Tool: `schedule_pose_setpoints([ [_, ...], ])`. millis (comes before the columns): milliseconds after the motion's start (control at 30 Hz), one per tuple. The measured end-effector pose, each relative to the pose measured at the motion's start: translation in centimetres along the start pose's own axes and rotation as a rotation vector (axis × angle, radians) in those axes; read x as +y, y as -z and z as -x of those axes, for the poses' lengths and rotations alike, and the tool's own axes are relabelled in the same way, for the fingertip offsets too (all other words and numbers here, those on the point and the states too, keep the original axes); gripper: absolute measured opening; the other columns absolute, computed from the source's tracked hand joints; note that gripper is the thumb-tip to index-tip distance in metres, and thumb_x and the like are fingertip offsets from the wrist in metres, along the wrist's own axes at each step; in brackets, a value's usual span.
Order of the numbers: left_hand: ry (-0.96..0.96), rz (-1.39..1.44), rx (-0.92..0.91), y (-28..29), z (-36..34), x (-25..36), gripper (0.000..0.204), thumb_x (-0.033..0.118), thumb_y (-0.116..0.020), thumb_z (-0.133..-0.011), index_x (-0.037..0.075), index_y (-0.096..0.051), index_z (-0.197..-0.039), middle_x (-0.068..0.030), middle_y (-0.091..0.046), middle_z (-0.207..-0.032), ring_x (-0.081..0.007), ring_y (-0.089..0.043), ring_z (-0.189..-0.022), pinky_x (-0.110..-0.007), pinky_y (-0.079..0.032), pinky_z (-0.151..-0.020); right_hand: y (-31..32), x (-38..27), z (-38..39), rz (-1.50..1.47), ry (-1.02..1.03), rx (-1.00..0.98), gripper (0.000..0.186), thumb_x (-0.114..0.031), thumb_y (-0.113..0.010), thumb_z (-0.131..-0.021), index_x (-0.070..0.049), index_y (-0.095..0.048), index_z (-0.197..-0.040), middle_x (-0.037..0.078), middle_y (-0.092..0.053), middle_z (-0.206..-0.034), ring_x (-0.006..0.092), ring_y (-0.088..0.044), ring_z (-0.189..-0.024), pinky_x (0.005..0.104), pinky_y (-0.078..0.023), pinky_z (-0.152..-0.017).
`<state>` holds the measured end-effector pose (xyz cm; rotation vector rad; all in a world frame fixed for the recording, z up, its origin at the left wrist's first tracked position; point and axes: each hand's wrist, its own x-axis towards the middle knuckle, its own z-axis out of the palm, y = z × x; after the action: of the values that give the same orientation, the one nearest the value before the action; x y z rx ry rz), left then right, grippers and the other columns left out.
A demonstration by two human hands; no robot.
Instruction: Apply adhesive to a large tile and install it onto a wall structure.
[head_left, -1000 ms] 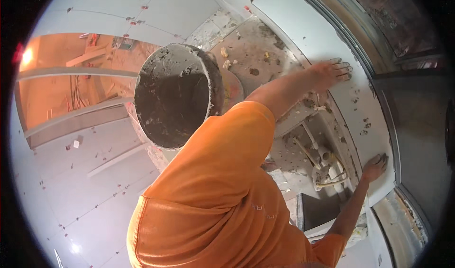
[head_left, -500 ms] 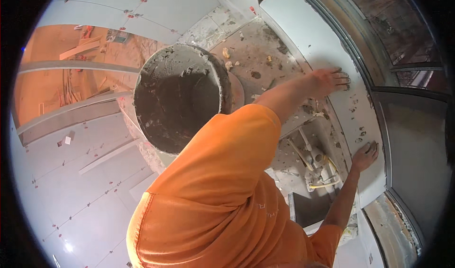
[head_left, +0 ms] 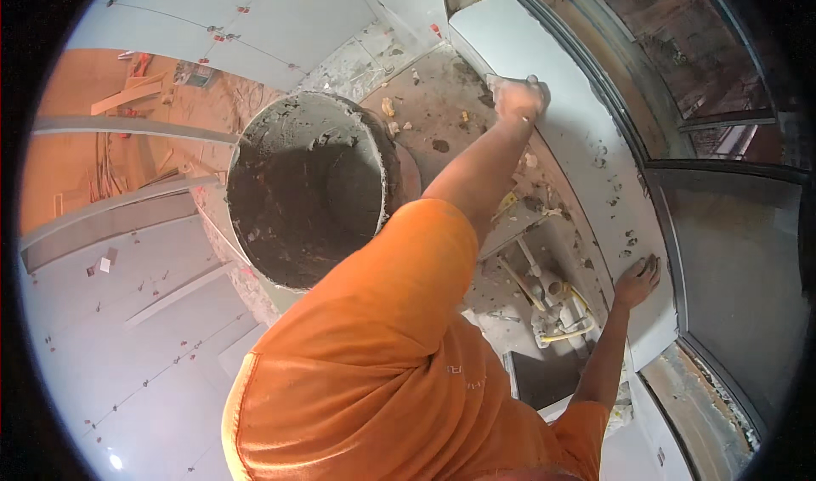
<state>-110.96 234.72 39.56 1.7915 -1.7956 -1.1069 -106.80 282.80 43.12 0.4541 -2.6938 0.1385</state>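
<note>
- A large white tile (head_left: 586, 141) is lying along the dark window frame (head_left: 680, 192), its long edge running beside the frame and its face speckled with grey mortar.
- A person in an orange shirt (head_left: 382, 370) is bending over it, filling the lower middle of the view.
- A round bucket (head_left: 310, 188), caked inside with grey mortar, is sitting to the left of the raised arm, well apart from the tile.
- A mortar-smeared patch of floor (head_left: 433, 107) is lying between the bucket and the tile, with small crumbs scattered on it.
- The left hand (head_left: 518, 99) is resting at the tile's far end, its grip curled at the near edge; whether the fingers are closing round that edge, I cannot tell.
- The right hand (head_left: 637, 279) is pressing down on the tile's near end, fingers spread flat and gripping nothing.
- Some pale pipe fittings with a yellow part (head_left: 557, 307) are lying just below the tile, between the 2 arms.
</note>
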Motion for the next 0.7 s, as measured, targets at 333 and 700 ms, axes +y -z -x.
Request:
schedule_pose_setpoints([
  [333,-0.054,0.316,0.009,0.0,0.1,-2.4,0.094,0.051,-0.077,-0.079,-0.010,-0.038,-0.140,-0.0305,-0.058,-0.129,-0.0427,-0.058,-0.120,-0.044,-0.045,-0.103,-1.1,0.3,0.1,0.016,0.008,-0.040,0.033,-0.021,-0.054,-0.100,0.001,-0.065,-0.123,0.017,-0.063,-0.129,0.0328,-0.054,-0.127,0.0476,-0.040,-0.108],
  [700,-0.028,0.467,-0.175,1.0,0.7,-2.6,0.102,0.047,-0.079,-0.080,-0.015,-0.030,-0.144,-0.0335,-0.048,-0.140,-0.0455,-0.049,-0.130,-0.045,-0.037,-0.112,-4.1,-15.3,-12.4,-0.329,0.374,-0.018,0.041,-0.025,-0.055,-0.099,-0.005,-0.059,-0.134,0.016,-0.060,-0.134,0.0377,-0.057,-0.123,0.0451,-0.043,-0.106],
])
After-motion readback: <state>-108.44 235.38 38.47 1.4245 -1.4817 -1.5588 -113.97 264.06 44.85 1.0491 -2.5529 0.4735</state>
